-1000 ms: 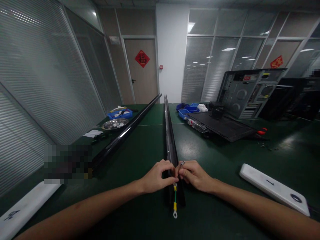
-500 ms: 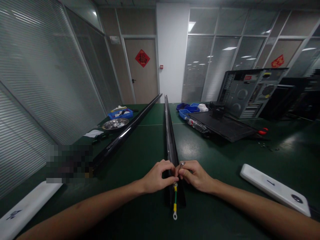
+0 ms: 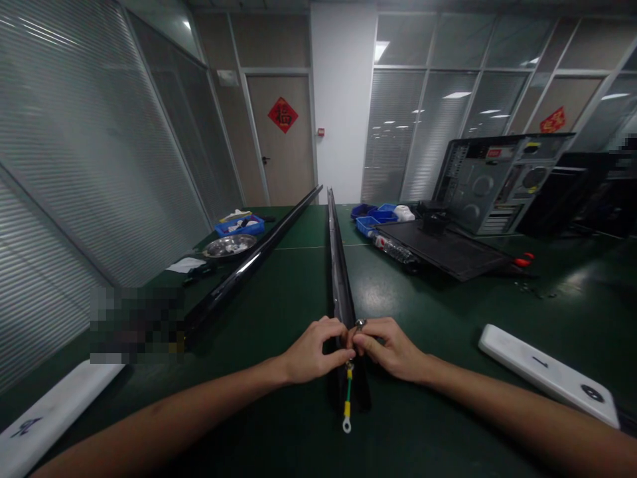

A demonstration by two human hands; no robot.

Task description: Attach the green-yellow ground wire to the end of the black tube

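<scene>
My left hand [image 3: 318, 350] is closed in a pinch over the near part of a long black channel-shaped rail [image 3: 340, 269]. Just under its thumb hangs a short green-and-yellow grounding wire [image 3: 349, 386], a ring terminal at its lower end; the fingers cover its upper end. My right hand [image 3: 387, 346] is also closed, fingertips meeting those of the left. A small shiny metal piece [image 3: 361, 324] shows at its index finger; whether it is held or worn I cannot tell. What lies between the right fingertips is hidden.
Another long black rail [image 3: 249, 264] runs along the left. White bars [image 3: 547, 375] lie at both sides. Behind are a metal dish [image 3: 229, 246], blue baskets [image 3: 365, 227], a plastic bottle [image 3: 395, 251], a black panel [image 3: 448, 251] and an open computer case [image 3: 480, 182].
The small metal piece at the right index finger has tilted and shifted slightly left. The wire's lower end has swung a little left and up. Both hands stay nearly in place.
</scene>
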